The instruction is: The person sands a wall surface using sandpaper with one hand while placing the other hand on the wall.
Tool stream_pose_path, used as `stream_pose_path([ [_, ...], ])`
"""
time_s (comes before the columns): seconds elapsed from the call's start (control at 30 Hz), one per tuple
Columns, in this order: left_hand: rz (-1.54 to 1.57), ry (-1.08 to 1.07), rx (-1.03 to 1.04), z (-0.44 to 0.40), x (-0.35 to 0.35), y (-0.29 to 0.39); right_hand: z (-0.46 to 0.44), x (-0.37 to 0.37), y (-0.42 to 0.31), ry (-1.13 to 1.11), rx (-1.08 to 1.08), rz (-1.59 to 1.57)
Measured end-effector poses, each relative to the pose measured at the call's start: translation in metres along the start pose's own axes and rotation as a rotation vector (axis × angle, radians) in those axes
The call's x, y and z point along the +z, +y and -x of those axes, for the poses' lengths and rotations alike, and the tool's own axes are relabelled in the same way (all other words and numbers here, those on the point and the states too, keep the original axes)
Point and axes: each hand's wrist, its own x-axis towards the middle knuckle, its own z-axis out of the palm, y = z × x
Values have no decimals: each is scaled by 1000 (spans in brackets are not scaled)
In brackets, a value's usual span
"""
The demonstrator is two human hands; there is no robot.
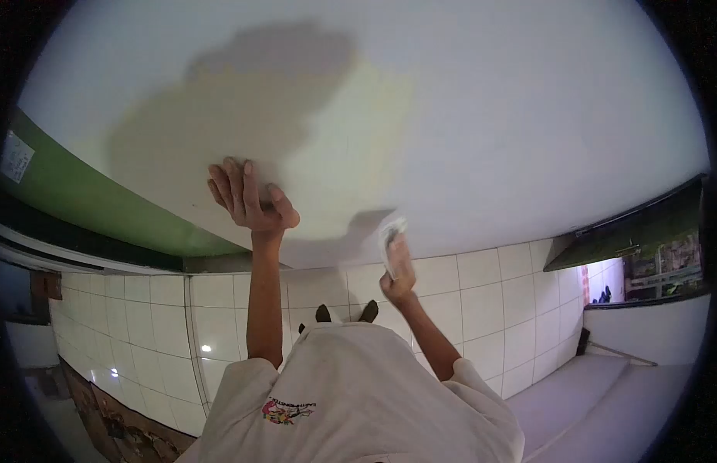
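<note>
A pale wall (pixel 513 139) fills the view from 9 through 12 to 3 o'clock, with a yellowish patch and shadows on it. White floor tiles (pixel 482 309) run below, a green panel (pixel 135 197) lies toward 10 o'clock, and an opening (pixel 605 282) toward 3. Counted: two hands, one white piece, two dark feet toward 6, one paper (pixel 16 157) on the panel. The left hand (pixel 252 199), toward 10, has its fingers open, palm to the wall. The right hand (pixel 400 266) grips the blurred white piece (pixel 389 229), just off centre toward 3; contact with the wall is unclear.
</note>
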Motion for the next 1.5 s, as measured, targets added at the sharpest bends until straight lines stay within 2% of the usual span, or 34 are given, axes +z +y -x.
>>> stream_pose_path([
  [0.03, 4, -2, -7, 2, 0, 1, -30, -15, -15, 168, -65, 25],
  [0.13, 24, 1, -8, 1, -4, -2, -132, -65, -62, 386, -299, 237],
  [0.2, 27, 1, -5, 1, -8, -3, -198, -87, -98, 423, -426, 294],
  [0.27, 11, -5, 4, 2, -9, -4, -233, -86, -102, 423, -504, 331],
  [0.33, 13, -8, 10, 2, -8, -4, -252, -75, -96, 223, -463, 233],
  [0.47, 3, -26, -6, 4, -4, 0, -226, -36, -66, 317, -372, 339],
  [0.7, -7, -28, 12, 5, -6, 3, -141, 3, -16, 257, -360, 298],
  [0.77, -32, -32, 7, 3, -6, 5, -103, 14, 3, -18, -226, 218],
  [0.9, -35, -37, 4, 4, -9, 5, -26, 41, 36, -149, -158, 201],
  [1.0, -37, -49, 39, -3, -13, 6, 13, 44, 36, -366, -5, 214],
  [1.1, -24, -37, 62, -6, -12, 2, 44, 26, 27, -329, 1, 42],
  [1.17, -71, -67, 31, -3, -12, 5, 13, -3, 5, -273, 27, -22],
  [1.23, -30, -46, 15, -4, -10, 6, -59, -37, -30, 155, -80, 118],
  [1.27, 7, -27, 4, -4, -12, 5, -85, -56, -49, 236, -70, 118],
  [1.37, 18, -15, 15, -5, -15, 1, -174, -97, -93, 474, -286, 276],
  [1.5, -39, -64, 20, -2, -19, -3, -241, -92, -103, 397, -429, 300],
])
